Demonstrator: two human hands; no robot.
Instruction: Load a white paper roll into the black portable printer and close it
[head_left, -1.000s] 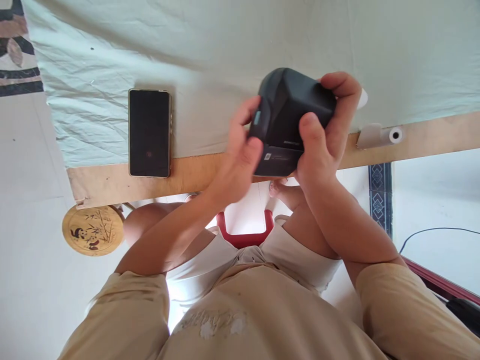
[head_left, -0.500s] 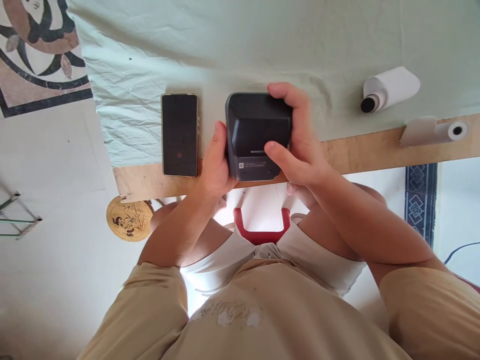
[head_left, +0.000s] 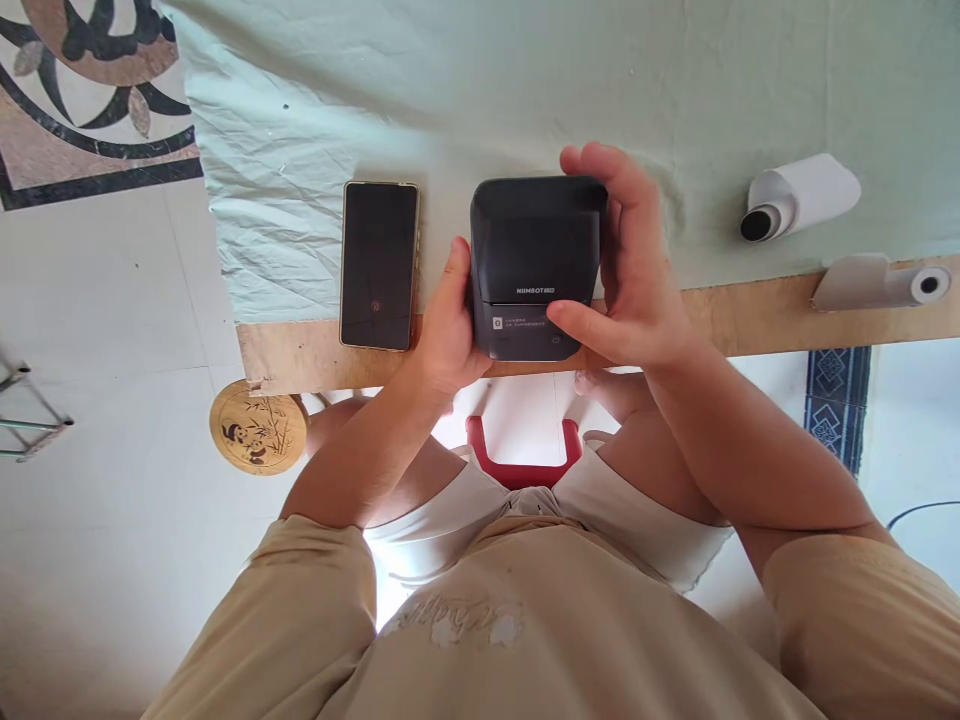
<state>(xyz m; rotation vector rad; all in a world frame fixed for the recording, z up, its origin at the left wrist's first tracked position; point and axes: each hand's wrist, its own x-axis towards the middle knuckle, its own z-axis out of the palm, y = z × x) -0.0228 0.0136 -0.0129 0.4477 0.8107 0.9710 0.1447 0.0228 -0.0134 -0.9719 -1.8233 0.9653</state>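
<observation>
A black label printer [head_left: 536, 230] marked NIIMBOT is between my two hands at the table's near edge. Its lid looks closed, and a small printed strip and a round button mark show on the front part. My left hand [head_left: 448, 340] grips its left side, thumb pointing up along it. At the right side is my right hand [head_left: 645, 285], its thumb on the front near the lid seam and its fingers around the back right corner. The printer's underside is hidden. A phone [head_left: 379, 265] with a dark screen lies left of my left hand.
A pale green cloth [head_left: 465, 80] covers the table, leaving a bare wooden edge [head_left: 720, 315] in front. Two white paper rolls lie at the right: a larger roll [head_left: 814, 190] and a smaller roll [head_left: 870, 285] by the edge. A round wooden stool [head_left: 259, 430] stands below at left.
The printer has turned so its top faces me more squarely. My right fingers have shifted at its back corner. The whole view has moved slightly, carrying the table things rightward.
</observation>
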